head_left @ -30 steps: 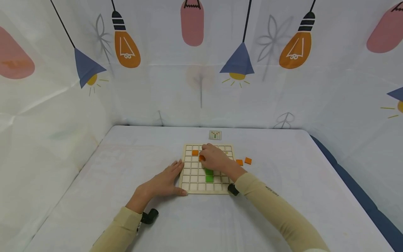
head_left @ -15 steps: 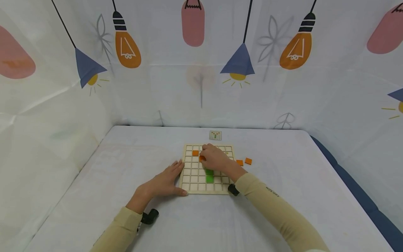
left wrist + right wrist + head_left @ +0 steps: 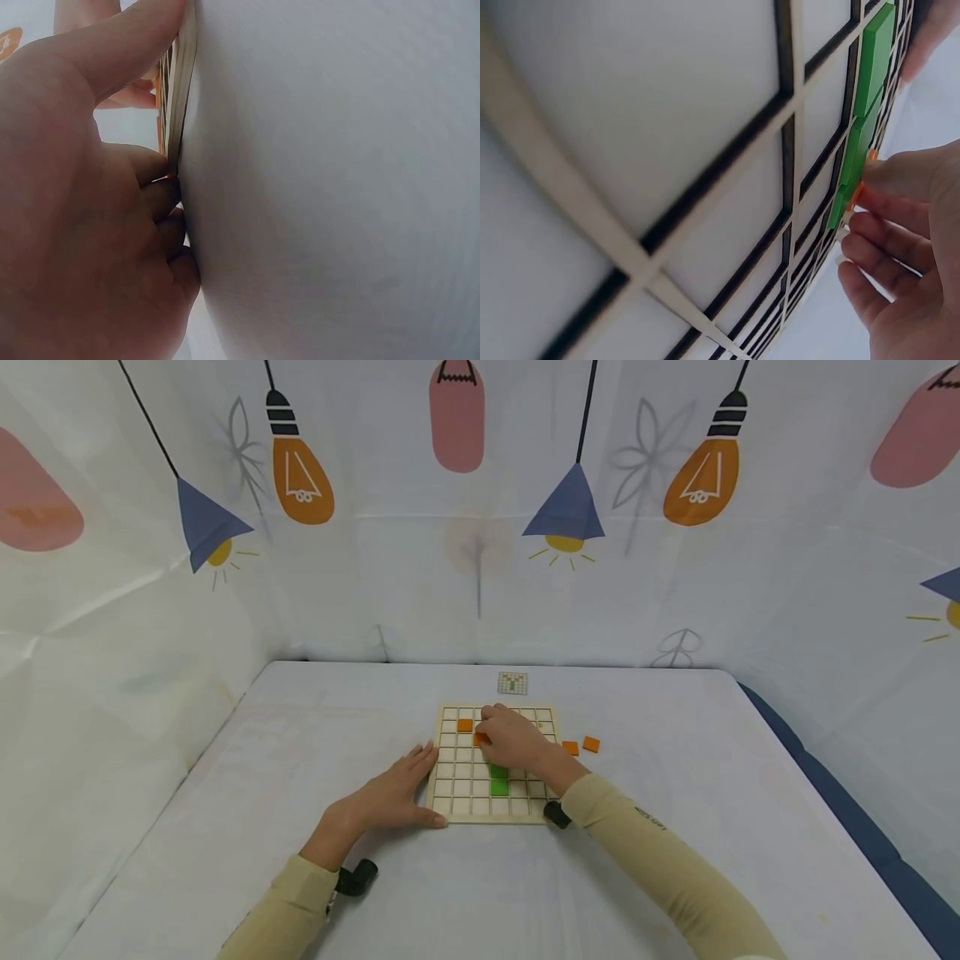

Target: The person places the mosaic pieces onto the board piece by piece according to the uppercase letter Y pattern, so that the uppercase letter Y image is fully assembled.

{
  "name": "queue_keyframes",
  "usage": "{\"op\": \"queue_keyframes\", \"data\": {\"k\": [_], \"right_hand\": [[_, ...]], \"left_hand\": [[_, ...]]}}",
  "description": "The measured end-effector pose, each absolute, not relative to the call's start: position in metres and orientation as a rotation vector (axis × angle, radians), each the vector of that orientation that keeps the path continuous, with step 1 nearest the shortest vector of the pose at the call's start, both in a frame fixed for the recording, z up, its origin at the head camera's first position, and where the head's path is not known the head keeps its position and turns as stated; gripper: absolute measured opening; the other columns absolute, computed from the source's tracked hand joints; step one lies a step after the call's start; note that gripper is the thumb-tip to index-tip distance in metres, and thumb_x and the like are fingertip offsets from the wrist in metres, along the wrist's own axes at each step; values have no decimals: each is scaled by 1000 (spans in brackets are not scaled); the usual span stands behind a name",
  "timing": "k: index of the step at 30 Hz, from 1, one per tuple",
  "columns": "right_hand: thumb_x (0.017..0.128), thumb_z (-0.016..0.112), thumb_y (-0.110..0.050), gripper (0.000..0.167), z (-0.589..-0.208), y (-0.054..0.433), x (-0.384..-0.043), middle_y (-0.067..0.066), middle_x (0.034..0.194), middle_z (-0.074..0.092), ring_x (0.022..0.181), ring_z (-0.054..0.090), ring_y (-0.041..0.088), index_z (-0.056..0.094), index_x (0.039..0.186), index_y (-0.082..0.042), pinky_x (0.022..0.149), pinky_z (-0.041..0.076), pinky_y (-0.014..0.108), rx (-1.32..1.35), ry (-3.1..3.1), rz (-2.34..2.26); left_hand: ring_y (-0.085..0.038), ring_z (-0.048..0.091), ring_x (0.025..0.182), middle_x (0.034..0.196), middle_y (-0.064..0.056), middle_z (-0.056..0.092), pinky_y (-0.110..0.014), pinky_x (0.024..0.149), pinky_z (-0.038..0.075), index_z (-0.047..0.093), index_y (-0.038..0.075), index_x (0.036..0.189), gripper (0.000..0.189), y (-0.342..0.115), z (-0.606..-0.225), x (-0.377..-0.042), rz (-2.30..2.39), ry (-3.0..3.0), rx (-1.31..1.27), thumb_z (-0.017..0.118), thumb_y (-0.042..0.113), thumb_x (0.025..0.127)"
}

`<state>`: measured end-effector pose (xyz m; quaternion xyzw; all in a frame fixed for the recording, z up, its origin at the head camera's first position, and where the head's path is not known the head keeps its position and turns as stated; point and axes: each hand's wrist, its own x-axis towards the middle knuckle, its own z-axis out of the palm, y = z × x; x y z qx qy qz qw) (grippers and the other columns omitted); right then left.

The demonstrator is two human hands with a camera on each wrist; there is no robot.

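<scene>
A square wooden grid board (image 3: 461, 805) with white cells lies on the table. Two green tiles (image 3: 498, 787) show in one column in the head view, and one orange tile (image 3: 465, 725) sits in an upper-left cell. My right hand (image 3: 516, 742) reaches over the board's middle, thumb and index finger pinching another orange tile (image 3: 855, 196) right at the cells, beyond the green tiles (image 3: 875, 56). Part of the upper grid is hidden under this hand. My left hand (image 3: 393, 789) rests along the board's left edge with fingers extended, its thumb at the near-left corner.
Two loose orange tiles (image 3: 571, 747) lie right of the board. A small card (image 3: 513, 683) printed with a coloured grid pattern lies behind it. The white table (image 3: 300, 718) meets a printed curtain (image 3: 480, 568) at the back.
</scene>
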<state>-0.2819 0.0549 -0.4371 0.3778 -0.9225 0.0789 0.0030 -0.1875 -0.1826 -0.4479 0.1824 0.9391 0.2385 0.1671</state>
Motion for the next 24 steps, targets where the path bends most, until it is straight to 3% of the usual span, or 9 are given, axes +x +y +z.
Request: {"op": "queue_keyframes", "data": {"k": [12, 24], "right_hand": [[98, 59, -14, 21, -438, 57, -283, 3, 93, 58, 83, 46, 16, 75, 110, -9, 75, 44, 30, 1205, -2894, 202], [98, 56, -10, 20, -438, 66, -281, 2, 88, 58, 76, 44, 16, 76, 101, -9, 71, 41, 29, 1233, -2856, 220]], "left_hand": [[-29, 7, 157, 169, -7, 10, -51, 126, 19, 14, 9, 160, 115, -184, -450, -187, 680, 2679, 521, 76, 59, 78], [-29, 7, 157, 169, -7, 10, -51, 126, 18, 14, 9, 160, 116, -183, -448, -187, 685, 2674, 510, 77, 60, 78]]}}
